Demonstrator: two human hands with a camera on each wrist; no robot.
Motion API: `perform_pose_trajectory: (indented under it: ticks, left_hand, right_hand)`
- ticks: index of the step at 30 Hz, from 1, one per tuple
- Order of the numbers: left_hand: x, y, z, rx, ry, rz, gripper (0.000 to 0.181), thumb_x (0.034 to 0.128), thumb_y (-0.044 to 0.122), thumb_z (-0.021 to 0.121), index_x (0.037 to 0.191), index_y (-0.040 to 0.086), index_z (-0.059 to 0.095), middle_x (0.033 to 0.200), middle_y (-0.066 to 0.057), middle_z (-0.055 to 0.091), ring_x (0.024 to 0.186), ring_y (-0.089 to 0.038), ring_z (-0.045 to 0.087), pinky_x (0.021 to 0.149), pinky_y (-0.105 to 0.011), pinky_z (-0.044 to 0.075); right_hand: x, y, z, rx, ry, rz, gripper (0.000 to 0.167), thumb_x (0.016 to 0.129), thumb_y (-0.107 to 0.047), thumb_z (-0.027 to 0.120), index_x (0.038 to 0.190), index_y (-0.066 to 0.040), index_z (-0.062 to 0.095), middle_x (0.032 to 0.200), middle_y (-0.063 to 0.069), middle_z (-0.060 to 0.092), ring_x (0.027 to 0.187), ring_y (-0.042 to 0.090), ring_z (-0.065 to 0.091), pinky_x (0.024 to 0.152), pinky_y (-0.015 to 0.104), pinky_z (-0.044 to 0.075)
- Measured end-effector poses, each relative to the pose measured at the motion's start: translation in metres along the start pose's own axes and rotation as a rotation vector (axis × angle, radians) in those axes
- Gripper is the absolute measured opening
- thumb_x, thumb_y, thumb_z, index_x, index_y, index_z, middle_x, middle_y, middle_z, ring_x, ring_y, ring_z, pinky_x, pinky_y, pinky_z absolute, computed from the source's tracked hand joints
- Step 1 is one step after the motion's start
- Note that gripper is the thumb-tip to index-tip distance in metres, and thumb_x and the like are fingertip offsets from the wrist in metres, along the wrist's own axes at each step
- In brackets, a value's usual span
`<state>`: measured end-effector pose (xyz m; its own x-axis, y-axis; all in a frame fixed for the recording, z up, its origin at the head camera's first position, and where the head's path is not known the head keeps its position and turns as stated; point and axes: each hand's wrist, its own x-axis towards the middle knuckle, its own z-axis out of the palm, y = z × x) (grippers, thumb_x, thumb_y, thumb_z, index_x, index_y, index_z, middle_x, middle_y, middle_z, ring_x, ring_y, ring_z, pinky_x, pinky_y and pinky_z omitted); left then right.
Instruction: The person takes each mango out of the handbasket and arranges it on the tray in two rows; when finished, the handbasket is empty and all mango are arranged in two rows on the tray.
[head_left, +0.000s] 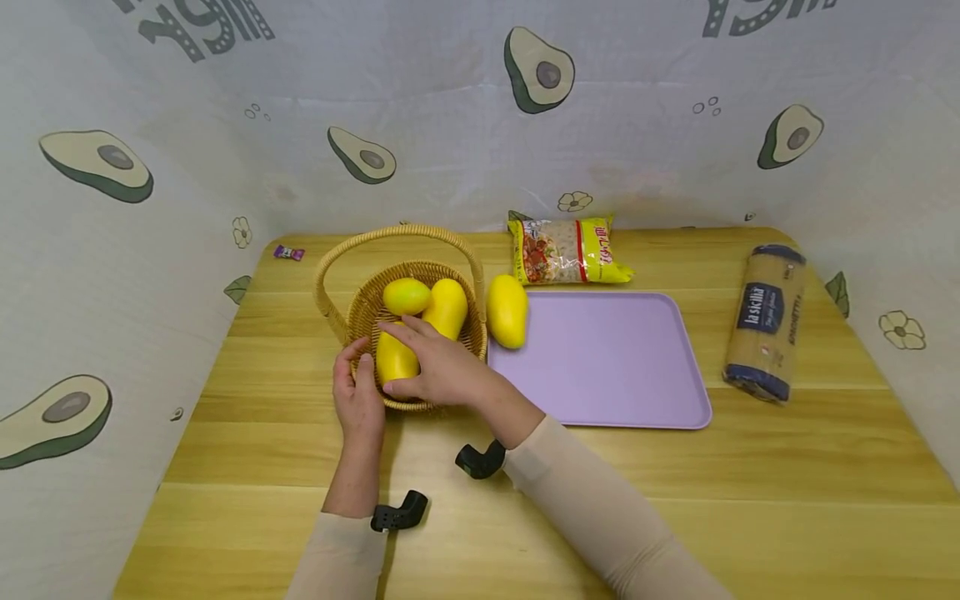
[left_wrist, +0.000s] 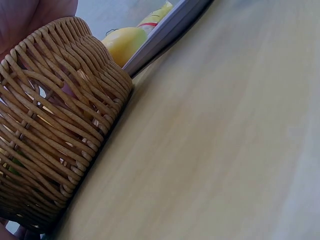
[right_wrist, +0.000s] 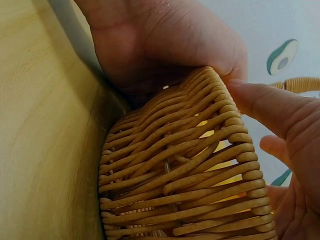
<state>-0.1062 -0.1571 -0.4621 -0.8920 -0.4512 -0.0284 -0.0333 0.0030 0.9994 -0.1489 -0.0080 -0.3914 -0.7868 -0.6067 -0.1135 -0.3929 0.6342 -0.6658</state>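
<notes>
A wicker basket with a tall hoop handle stands on the left part of the table. Inside lie yellow mangoes: a held mango at the front, a long mango behind it and a smaller greenish-yellow mango at the back. My right hand reaches over the near rim, thumb and fingers around the front mango. At the basket's left side, my left hand holds the rim with curled fingers. Another mango rests at the left edge of a lilac tray, outside the basket.
Behind the tray lies a yellow food packet. On the right is a spaghetti pack, and a small purple wrapped sweet sits at the back left corner. An avocado-print cloth hangs around the table.
</notes>
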Motion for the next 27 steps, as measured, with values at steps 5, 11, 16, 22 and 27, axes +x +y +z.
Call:
perform_pose_trajectory:
  ticks: [5,11,16,22,27]
  left_hand:
    - [-0.001,0.000,-0.001,0.000,-0.010,-0.009,0.036,0.1067,0.024,0.044,0.137,0.008,0.057,0.156,-0.005,0.043,0.150,-0.020,0.031,0.122,-0.047,0.027]
    - [0.000,0.000,-0.001,0.003,-0.008,0.001,0.036,0.1063,0.023,0.045,0.136,0.009,0.057,0.155,-0.006,0.044,0.151,-0.020,0.029,0.123,-0.047,0.025]
    - [0.000,0.001,0.000,0.007,-0.007,0.003,0.035,0.1060,0.023,0.045,0.137,0.010,0.057,0.155,-0.006,0.044,0.151,-0.020,0.030,0.122,-0.047,0.026]
    - [0.001,0.001,0.000,0.005,-0.011,0.000,0.036,0.1061,0.022,0.045,0.137,0.009,0.057,0.156,-0.006,0.043,0.151,-0.020,0.029,0.123,-0.047,0.026]
    - [0.000,0.001,0.000,0.005,-0.015,0.002,0.036,0.1062,0.022,0.045,0.137,0.008,0.056,0.156,-0.006,0.043,0.151,-0.020,0.029,0.121,-0.047,0.028]
  right_hand:
    - [0.005,0.001,0.001,-0.009,0.000,0.000,0.084,0.092,-0.046,0.074,0.162,-0.032,0.029,0.171,0.010,0.021,0.142,0.037,0.049,0.110,0.055,0.045]
    - [0.008,0.000,0.001,-0.009,0.001,0.005,0.083,0.092,-0.046,0.073,0.162,-0.030,0.029,0.170,0.011,0.022,0.146,0.035,0.044,0.112,0.056,0.044]
    - [0.010,-0.001,0.002,-0.031,0.015,0.003,0.081,0.093,-0.046,0.073,0.161,-0.029,0.032,0.169,0.010,0.025,0.149,0.033,0.041,0.113,0.055,0.043]
    - [0.012,0.000,0.004,-0.054,0.020,0.009,0.079,0.093,-0.046,0.072,0.160,-0.028,0.034,0.169,0.011,0.025,0.150,0.031,0.039,0.112,0.055,0.044]
    - [0.013,0.000,0.006,-0.078,0.020,0.017,0.078,0.094,-0.046,0.071,0.160,-0.027,0.035,0.168,0.013,0.027,0.145,0.034,0.046,0.110,0.054,0.046]
